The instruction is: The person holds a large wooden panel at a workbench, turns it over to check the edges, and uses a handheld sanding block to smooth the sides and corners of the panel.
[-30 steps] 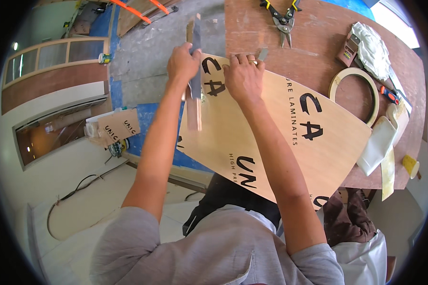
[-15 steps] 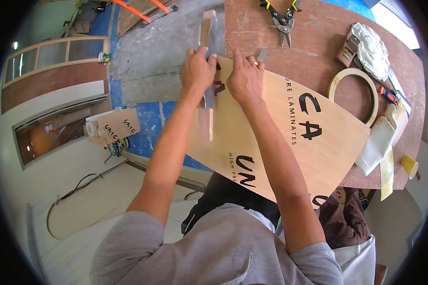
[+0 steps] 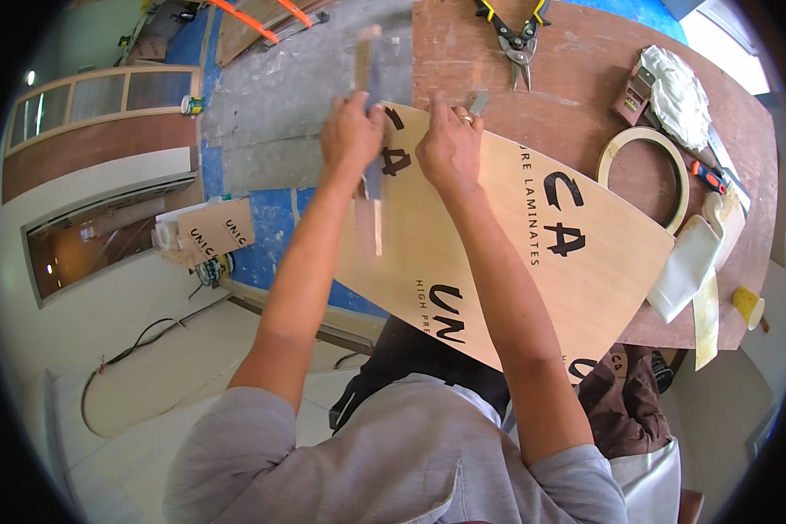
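Note:
A light tan laminate sheet (image 3: 603,271) with black printing lies over the front left of the brown table, its near side in front of my body. My left hand (image 3: 352,135) is closed round a long, narrow brown and grey strip (image 3: 369,70), set along the sheet's left edge. Motion smears the strip, so its exact kind does not show. My right hand (image 3: 450,144) grips the sheet's far corner, fingers curled over the edge. A small flat grey metal piece (image 3: 479,102) shows just past those fingers; whether the hand touches it, I cannot tell.
On the brown table (image 3: 568,96) lie tin snips (image 3: 517,44), a tape roll (image 3: 604,175), a hand plane (image 3: 633,94), crumpled white plastic (image 3: 679,100), a red-and-blue handled tool (image 3: 708,176) and a yellow cup (image 3: 748,306). Brown trousers of a person (image 3: 624,402) show at the lower right.
My left hand and the strip have shifted slightly left, uncovering more of the black print beside them. The right hand keeps its grip at the corner. The whole view has shifted slightly.

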### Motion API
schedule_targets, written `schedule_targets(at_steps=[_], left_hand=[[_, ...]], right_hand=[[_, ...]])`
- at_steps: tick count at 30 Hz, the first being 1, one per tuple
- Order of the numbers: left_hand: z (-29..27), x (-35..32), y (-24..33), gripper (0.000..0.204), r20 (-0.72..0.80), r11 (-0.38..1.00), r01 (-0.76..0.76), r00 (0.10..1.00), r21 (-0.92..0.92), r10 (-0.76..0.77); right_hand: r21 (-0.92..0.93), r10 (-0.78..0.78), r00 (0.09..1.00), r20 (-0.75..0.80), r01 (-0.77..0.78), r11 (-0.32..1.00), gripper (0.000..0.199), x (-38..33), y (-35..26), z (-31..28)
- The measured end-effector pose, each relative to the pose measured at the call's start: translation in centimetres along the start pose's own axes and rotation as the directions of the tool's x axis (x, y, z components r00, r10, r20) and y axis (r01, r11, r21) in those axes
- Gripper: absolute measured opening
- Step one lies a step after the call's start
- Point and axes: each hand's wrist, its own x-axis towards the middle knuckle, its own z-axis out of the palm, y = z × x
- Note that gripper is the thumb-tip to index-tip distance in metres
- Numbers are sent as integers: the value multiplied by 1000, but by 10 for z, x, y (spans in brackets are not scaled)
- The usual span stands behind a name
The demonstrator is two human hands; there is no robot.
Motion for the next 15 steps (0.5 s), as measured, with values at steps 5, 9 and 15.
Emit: schedule_targets(at_steps=[5, 9, 15], left_hand=[[-14, 22, -29, 46, -28, 988, 152, 988, -18, -152], [-17, -12, 42, 44, 18, 995, 12, 1000, -102, -10], [5, 28, -4, 49, 35, 983, 180, 983, -17, -180]], right_hand=[[3, -7, 1000, 28, 7, 1000, 56, 1, -3, -4], [67, -36, 997, -74, 41, 997, 58, 1, 3, 2], [56, -46, 998, -37, 48, 997, 58, 0, 2, -2]])
